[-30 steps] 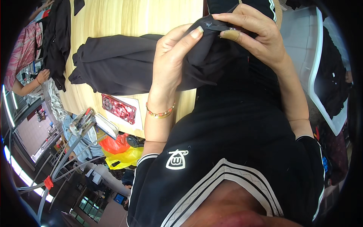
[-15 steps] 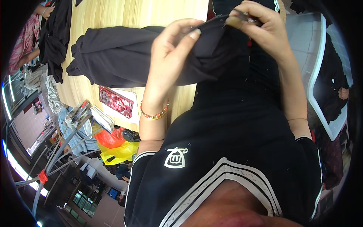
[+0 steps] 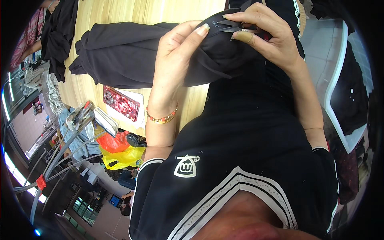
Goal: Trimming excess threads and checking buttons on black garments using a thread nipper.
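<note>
A dark garment (image 3: 120, 52) lies bunched across the wooden table and reaches over to my lap. My left hand (image 3: 174, 58) pinches its edge between thumb and fingers. Small light thread ends (image 3: 216, 24) show on the cloth just beyond that thumb. In my right hand (image 3: 278, 38) is a pair of thread snips (image 3: 229, 29), gripped between thumb and fingers. Their two pointed blades are spread apart and point left, close to the thread ends. Whether the blades touch the cloth I cannot tell.
A phone in a red patterned case (image 3: 121, 104) rests on white paper on the table (image 3: 192, 100). Beyond the table's left edge are a metal stand (image 3: 66, 148) and red and yellow plastic bags (image 3: 124, 157). A white-rimmed bin (image 3: 334, 80) with dark cloth stands right. Another person's arm (image 3: 30, 54) shows far left.
The snips' blades, blurred before, now show plainly, spread over the cloth edge. My right hand has moved slightly down and turned. My left hand keeps its pinch.
</note>
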Tool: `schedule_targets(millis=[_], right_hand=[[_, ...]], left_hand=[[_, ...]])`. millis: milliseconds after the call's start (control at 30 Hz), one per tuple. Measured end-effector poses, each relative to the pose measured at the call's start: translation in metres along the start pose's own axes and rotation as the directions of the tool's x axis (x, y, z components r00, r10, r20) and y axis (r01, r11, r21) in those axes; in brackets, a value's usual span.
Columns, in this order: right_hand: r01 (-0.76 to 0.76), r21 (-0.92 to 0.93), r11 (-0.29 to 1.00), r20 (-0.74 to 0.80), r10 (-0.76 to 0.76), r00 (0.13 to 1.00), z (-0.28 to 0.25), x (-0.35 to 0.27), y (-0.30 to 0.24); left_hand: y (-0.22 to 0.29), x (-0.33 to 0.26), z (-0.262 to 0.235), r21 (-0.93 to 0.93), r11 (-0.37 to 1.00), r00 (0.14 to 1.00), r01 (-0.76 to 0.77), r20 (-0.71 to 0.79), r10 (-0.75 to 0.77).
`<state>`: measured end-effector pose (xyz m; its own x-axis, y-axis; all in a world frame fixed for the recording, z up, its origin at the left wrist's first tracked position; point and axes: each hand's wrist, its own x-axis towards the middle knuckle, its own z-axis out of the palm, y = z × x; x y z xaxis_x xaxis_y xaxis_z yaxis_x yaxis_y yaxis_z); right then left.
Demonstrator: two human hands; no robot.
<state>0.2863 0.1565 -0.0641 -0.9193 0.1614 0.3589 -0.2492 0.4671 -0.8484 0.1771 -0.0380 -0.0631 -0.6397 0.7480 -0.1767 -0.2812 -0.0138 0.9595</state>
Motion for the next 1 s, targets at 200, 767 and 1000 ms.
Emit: schedule_targets(millis=[200,767,1000], right_hand=[[0.034,-0.015,0.999,-0.011,-0.034,0.999,0.002,0.001,0.001],[0.045,-0.006,0.999,0.017,-0.045,0.999,0.005,0.003,0.003],[0.101,-0.030,0.994,-0.068,-0.103,0.992,-0.004,-0.001,0.028]], left_hand=[[-0.001,0.000,0.000,-0.012,1.000,1.000,-0.006,0.016,0.006],[-0.005,-0.001,-0.005,0.076,0.997,0.999,-0.002,0.042,-0.001],[0.002,-0.001,-0.006,0.449,0.877,0.981,-0.173,0.162,0.111]])
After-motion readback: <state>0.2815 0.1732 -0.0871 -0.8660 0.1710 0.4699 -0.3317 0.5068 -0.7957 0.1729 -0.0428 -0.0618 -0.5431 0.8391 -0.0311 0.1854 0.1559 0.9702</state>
